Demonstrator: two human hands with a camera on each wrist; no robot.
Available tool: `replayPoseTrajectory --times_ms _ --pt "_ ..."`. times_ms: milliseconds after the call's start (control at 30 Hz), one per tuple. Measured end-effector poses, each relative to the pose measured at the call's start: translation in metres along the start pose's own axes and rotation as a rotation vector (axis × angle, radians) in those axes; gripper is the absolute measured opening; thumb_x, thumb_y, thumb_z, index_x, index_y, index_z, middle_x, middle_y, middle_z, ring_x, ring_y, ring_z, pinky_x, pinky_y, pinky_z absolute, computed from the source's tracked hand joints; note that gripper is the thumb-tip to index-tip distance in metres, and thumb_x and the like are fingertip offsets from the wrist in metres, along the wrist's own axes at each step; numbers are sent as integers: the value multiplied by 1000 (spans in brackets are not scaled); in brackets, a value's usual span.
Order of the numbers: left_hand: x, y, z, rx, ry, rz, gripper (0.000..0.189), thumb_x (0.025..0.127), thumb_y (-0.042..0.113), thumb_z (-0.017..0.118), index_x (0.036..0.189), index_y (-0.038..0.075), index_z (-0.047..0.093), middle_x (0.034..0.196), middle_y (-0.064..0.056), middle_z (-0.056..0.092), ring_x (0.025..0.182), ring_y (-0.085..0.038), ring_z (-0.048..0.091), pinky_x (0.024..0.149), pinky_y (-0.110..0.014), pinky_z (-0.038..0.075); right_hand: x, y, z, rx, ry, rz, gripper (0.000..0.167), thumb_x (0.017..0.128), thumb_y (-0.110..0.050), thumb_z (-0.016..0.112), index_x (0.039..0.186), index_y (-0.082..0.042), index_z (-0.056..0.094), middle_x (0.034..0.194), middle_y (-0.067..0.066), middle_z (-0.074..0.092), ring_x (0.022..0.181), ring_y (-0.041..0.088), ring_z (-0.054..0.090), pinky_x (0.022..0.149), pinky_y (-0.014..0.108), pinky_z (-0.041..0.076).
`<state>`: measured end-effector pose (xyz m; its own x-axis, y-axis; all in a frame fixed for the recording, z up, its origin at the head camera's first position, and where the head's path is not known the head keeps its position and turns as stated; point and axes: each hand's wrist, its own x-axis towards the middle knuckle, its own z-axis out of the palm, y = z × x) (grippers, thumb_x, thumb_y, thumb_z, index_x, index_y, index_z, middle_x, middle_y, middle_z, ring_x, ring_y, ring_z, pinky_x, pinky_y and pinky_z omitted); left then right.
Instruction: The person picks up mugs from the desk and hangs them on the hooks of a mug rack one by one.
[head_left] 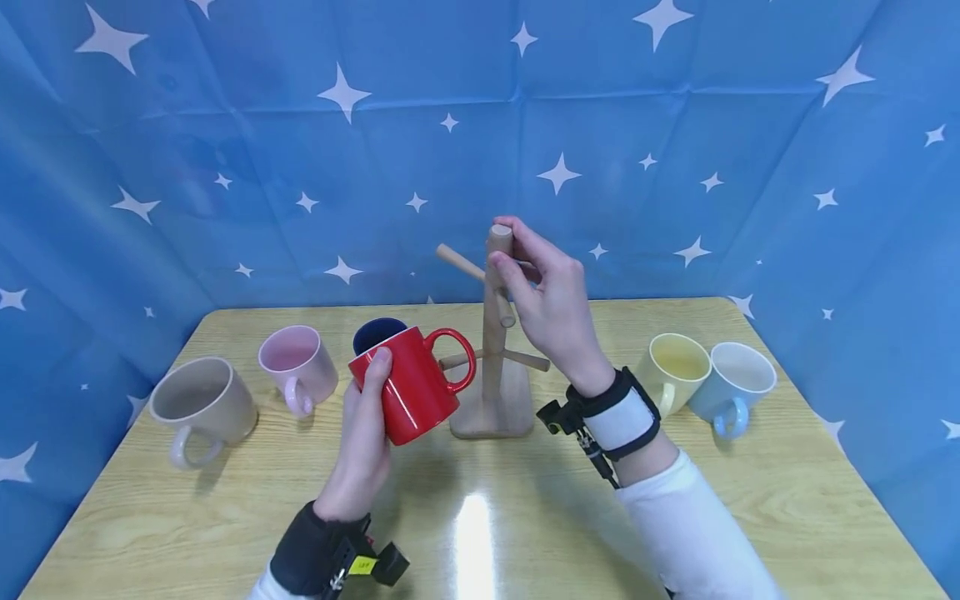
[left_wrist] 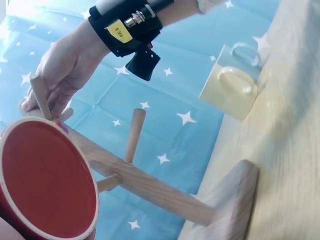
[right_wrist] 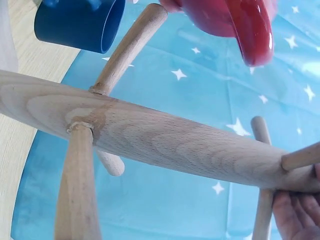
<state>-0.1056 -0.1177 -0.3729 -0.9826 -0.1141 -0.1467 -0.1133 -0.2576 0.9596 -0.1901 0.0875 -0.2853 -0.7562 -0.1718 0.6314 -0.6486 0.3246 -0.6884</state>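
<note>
My left hand (head_left: pixel 365 433) grips a red mug (head_left: pixel 417 392) by its body, thumb along the near side. The mug is raised over the table and tilted, its handle pointing right toward a wooden mug tree (head_left: pixel 492 367). In the left wrist view the mug's round base (left_wrist: pixel 50 180) faces the camera. My right hand (head_left: pixel 551 300) holds the top of the mug tree's post, with thumb and fingers around it. In the right wrist view the post (right_wrist: pixel 150 135) and its bare pegs (right_wrist: pixel 132 47) show close up, and the red mug hangs beyond them.
A dark blue mug (head_left: pixel 378 332) stands behind the red one. To the left are a pink mug (head_left: pixel 297 367) and a larger beige mug (head_left: pixel 204 404). At the right, a yellow mug (head_left: pixel 678 371) and a light blue mug (head_left: pixel 733 387) stand close together. A starry blue curtain (head_left: pixel 450 167) hangs behind the table.
</note>
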Motion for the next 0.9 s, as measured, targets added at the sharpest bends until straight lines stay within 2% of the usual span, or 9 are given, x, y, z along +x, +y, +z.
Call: replayPoseTrajectory --times_ms 200,467,900 --pt "1 -7 0 -51 1 -46 47 106 38 55 146 21 36 135 4 54 125 -16 55 91 -22 58 1 0 -1 -6 6 1 40 102 -5 65 142 2 61 123 23 73 112 34 75 99 47 63" --pt "6 -17 3 -49 0 -48 52 105 36 56 149 18 35 135 4 54 124 -16 56 91 -20 58 1 0 0 -3 11 6 41 103 -5 65 143 3 61 124 24 73 112 35 75 99 49 62" --pt "16 -22 -5 -94 3 -94 52 106 41 54 149 20 35 136 4 53 125 -14 54 90 -20 57 1 -2 1 -5 10 5 40 103 -8 64 142 3 61 123 24 74 112 34 75 99 46 62"
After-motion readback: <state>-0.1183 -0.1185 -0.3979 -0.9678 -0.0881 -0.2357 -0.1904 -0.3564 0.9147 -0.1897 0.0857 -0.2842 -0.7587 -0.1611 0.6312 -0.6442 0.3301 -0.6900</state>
